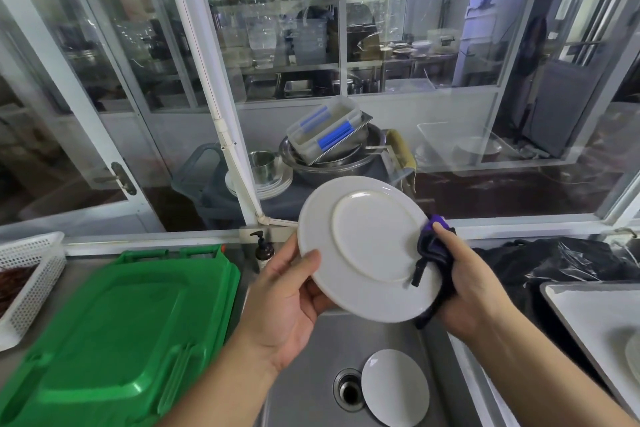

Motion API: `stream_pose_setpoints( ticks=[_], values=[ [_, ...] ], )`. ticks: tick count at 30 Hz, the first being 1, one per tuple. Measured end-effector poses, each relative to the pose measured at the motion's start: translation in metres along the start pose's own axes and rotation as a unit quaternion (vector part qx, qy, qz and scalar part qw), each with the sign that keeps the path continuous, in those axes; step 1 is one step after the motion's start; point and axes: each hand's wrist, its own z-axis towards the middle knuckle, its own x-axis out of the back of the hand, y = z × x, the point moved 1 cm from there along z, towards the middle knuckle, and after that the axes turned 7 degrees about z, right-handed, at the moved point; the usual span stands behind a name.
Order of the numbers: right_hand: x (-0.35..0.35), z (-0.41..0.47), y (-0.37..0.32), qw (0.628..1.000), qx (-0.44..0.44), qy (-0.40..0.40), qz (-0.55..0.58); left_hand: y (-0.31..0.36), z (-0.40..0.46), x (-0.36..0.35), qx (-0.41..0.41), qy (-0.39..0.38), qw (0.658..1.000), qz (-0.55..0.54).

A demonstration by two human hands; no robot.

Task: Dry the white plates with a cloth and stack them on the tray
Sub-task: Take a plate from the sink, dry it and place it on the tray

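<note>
A white plate (363, 246) is held up over the sink with its underside facing me. My left hand (284, 302) grips its left rim, thumb on the underside. My right hand (471, 284) holds a dark purple cloth (434, 253) bunched against the plate's right rim. A second white plate (394, 386) lies in the steel sink (308, 374) beside the drain. At the right edge stands a metal tray (575, 308) with the rim of another white plate (633, 350) just showing on it.
Green plastic lids (121, 333) cover the counter on the left, beside a white perforated basket (31, 284). A pump bottle (264, 250) stands behind the sink. A black plastic bag (561, 260) lies at the back right. Bowls and containers (329, 146) pile up behind the glass.
</note>
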Motion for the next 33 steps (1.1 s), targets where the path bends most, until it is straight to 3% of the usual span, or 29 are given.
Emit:
stream_pose_setpoints(
  ticks=[5,9,16,22,27,33],
  values=[
    [0.006,-0.004,0.023,0.998,0.012,0.022,0.056,-0.017,-0.004,-0.016,-0.030,0.019,0.999,-0.037],
    [0.011,-0.005,0.021,0.997,0.029,0.035,0.067,-0.034,-0.009,-0.015,0.004,0.006,0.999,-0.051],
    [0.009,-0.008,-0.027,0.999,0.004,-0.002,-0.049,-0.004,0.008,0.008,0.080,-0.053,0.995,-0.013],
    [0.002,-0.007,-0.050,0.992,-0.017,-0.036,-0.117,0.009,0.014,0.011,0.076,-0.065,0.995,0.029],
    [0.000,-0.007,-0.044,0.996,-0.008,-0.035,-0.077,0.006,0.013,0.005,0.052,-0.054,0.997,0.006],
    [0.008,-0.008,-0.006,1.000,0.006,-0.016,0.019,-0.007,0.011,-0.005,-0.001,0.012,0.999,-0.051]
  ],
)
